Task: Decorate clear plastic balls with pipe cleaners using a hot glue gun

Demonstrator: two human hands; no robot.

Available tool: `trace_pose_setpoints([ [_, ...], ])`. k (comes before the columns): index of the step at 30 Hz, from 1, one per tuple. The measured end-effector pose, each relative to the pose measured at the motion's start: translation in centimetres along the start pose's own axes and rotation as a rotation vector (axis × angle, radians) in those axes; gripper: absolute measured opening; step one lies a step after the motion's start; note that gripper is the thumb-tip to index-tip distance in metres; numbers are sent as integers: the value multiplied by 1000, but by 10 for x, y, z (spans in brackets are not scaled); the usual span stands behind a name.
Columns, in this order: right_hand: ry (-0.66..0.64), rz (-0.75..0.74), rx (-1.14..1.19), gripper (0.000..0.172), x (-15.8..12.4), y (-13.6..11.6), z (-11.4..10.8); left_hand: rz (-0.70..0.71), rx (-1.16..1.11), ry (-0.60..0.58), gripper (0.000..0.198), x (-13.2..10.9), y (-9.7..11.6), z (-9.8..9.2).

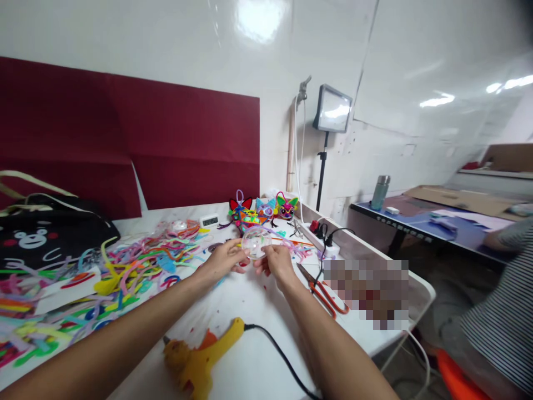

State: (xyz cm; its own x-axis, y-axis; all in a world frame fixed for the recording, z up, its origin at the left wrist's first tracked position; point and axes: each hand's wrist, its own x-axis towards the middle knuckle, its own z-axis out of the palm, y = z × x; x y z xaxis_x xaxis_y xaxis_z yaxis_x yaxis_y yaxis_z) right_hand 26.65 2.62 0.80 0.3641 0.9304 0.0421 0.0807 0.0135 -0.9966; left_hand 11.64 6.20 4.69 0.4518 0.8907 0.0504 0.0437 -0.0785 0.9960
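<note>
Both my hands meet over the white table (250, 355) and hold a clear plastic ball (256, 241) between them. My left hand (227, 258) grips its left side with curled fingers. My right hand (277, 261) pinches its right side. A pile of coloured pipe cleaners (125, 266) lies to the left of my hands. Finished pipe-cleaner figures (260, 211) stand just behind the ball.
A yellow glue gun (200, 361) with a black cord lies near the front edge. Red-handled scissors (325, 289) lie right of my right hand, by a power strip (320, 236). A black bear bag (45, 233) sits at the left. A person in a striped shirt (499, 322) sits at the right.
</note>
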Motion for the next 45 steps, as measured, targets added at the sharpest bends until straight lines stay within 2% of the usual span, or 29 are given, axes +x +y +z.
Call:
trace_pose_setpoints([
  [4, -31, 31, 9, 24, 0, 1, 0, -102, -57, -36, 36, 6, -2, 8],
  [9, 15, 7, -75, 34, 0, 0, -3, -207, -103, 8, 13, 25, -5, 14],
  [15, 82, -99, -287, 34, -7, -5, -6, -279, -112, 100, 14, 52, -4, 12],
  [19, 86, -165, -385, 35, -14, -9, -5, -356, -92, 108, 6, 63, -6, 12],
  [23, 101, -177, -444, 36, -17, -11, -4, -401, -79, 105, 23, 77, -13, 10],
  [28, 110, -190, -487, 36, -21, -12, -3, -434, -68, 109, 31, 89, -17, 6],
  [45, 105, -196, -533, 33, -23, -13, -2, -464, -79, 120, 29, 93, -19, -6],
])
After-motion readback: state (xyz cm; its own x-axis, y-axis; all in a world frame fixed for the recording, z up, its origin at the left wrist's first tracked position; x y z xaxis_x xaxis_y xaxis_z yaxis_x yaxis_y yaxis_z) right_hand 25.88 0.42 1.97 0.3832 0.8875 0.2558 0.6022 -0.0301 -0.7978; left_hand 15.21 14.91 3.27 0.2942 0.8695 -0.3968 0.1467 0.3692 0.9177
